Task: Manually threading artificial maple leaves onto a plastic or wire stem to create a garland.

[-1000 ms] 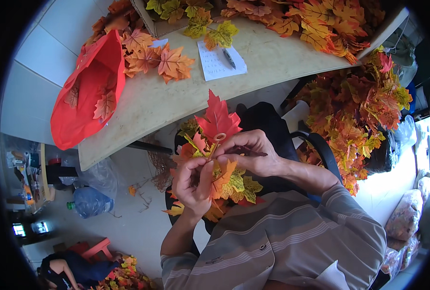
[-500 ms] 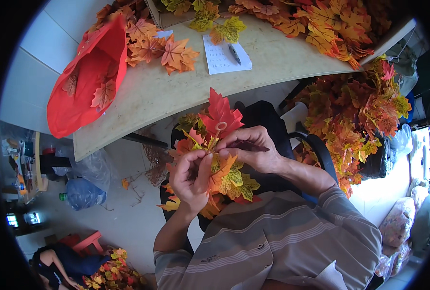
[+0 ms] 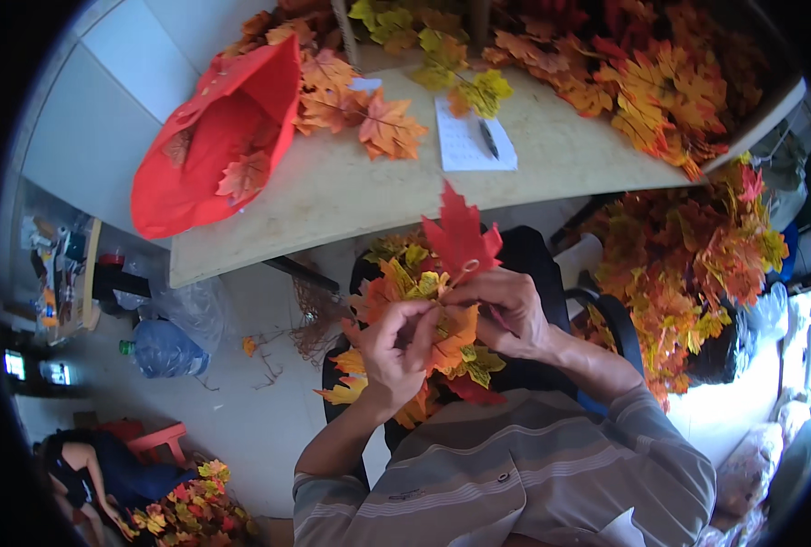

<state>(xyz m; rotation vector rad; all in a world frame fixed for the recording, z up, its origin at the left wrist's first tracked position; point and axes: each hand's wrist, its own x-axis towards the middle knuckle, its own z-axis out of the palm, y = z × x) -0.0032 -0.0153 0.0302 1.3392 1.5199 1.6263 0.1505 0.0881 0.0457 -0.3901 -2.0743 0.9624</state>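
Bunch of fake red, orange & yellow maple leaves (image 3: 442,314) sits above lap, w/ left hand (image 3: 389,351) & right hand (image 3: 506,310) both pinched shut on its stems. Pale wooden tabletop (image 3: 351,196) carries red cloth bag (image 3: 218,137), white paper sheet w/ pen (image 3: 474,141), more loose leaves. Floor: light tiles, clear plastic bags (image 3: 173,333). Stems hidden behind fingers; leaf heap at right (image 3: 688,273) cut off by rim.
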